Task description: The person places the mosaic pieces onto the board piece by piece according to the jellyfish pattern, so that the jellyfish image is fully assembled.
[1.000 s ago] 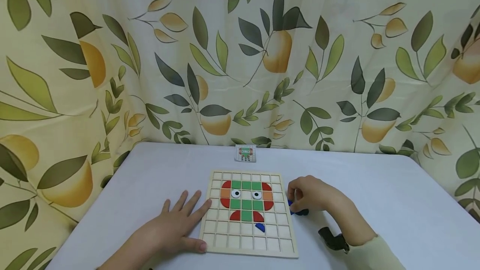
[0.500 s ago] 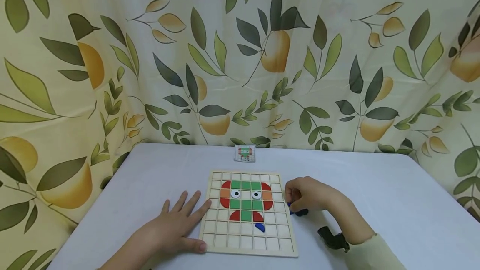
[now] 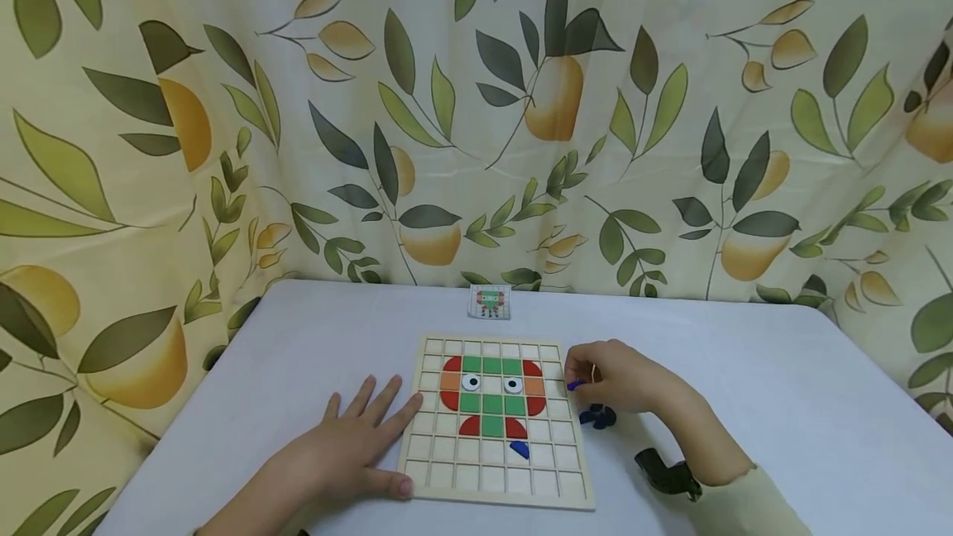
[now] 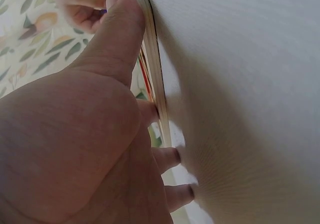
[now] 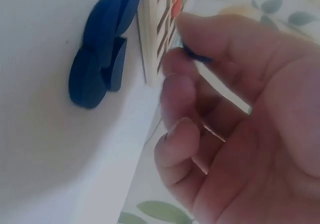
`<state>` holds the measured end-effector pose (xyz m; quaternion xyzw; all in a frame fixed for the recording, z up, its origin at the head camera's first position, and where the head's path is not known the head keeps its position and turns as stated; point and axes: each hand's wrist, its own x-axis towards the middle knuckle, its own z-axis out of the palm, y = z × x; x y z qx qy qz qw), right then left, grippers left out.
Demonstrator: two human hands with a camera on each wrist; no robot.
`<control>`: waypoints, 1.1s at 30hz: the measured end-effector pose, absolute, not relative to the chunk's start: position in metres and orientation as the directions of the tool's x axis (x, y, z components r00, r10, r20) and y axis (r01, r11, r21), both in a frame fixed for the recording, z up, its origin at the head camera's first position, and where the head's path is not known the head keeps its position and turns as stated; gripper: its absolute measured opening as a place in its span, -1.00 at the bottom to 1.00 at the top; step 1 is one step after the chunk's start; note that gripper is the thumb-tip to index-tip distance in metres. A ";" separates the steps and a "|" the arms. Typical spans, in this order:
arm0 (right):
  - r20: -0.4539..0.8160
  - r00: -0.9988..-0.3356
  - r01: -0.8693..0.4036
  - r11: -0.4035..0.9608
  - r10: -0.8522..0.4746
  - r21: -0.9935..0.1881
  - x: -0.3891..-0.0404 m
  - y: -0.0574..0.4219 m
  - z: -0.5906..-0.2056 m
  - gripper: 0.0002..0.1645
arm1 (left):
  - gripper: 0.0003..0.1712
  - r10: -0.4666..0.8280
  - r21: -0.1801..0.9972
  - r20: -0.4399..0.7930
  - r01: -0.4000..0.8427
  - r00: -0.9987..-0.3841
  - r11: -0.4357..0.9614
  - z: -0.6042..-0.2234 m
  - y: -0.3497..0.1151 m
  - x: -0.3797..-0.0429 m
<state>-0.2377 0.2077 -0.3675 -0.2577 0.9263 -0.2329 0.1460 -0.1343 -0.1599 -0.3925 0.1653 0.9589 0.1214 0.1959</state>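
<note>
A wooden grid board (image 3: 514,504) lies on the table, with green, red and orange tiles and two eye discs (image 3: 513,385) set in its cells. Below the right red tile lies a blue piece (image 3: 519,449), tilted in its cell. My left hand (image 3: 350,445) is spread flat at the board's left edge, thumb and index finger touching the frame. Beside the right edge, my right hand (image 3: 621,375) pinches a small blue tile (image 3: 575,385) between thumb and index finger; the fingers mostly cover it in the right wrist view. Several loose blue pieces (image 5: 97,49) lie heaped below that hand.
A small picture card (image 3: 489,302) showing a similar tile figure lies near the table's back edge. A black wrist device (image 3: 666,474) hangs at my right wrist. Behind the white table (image 3: 744,370) hangs a curtain (image 3: 476,106) with fruit and leaf prints.
My right hand has lifted slightly from the blue heap with a blue tile between its fingers, uncovering the remaining pieces. The left hand stays in place on the board's edge.
</note>
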 end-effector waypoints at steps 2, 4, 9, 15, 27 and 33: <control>-0.126 -0.817 -0.430 0.739 -0.563 -0.519 -0.239 0.206 -0.366 -0.84 | 0.23 0.355 0.300 -0.347 0.255 -0.868 0.919 -0.391 -0.160 -0.136; -0.113 -0.808 -0.443 0.722 -0.578 -0.531 -0.238 0.204 -0.364 -0.87 | 0.24 0.350 0.305 -0.358 0.246 -0.866 0.920 -0.392 -0.159 -0.137; -0.085 -0.789 -0.477 0.695 -0.608 -0.538 -0.233 0.197 -0.359 -0.92 | 0.24 0.354 0.300 -0.346 0.255 -0.869 0.919 -0.393 -0.159 -0.136; -0.073 -0.772 -0.498 0.672 -0.632 -0.548 -0.227 0.188 -0.357 -0.92 | 0.23 0.369 0.297 -0.319 0.278 -0.873 0.914 -0.392 -0.160 -0.133; -0.144 -0.639 -0.546 0.577 -0.755 -0.607 -0.217 0.182 -0.352 -0.82 | 0.24 0.387 0.294 -0.313 0.299 -0.867 0.908 -0.394 -0.158 -0.136; -0.142 -0.609 -0.560 0.550 -0.780 -0.620 -0.211 0.175 -0.351 -0.84 | 0.24 0.368 0.292 -0.332 0.276 -0.869 0.916 -0.394 -0.159 -0.135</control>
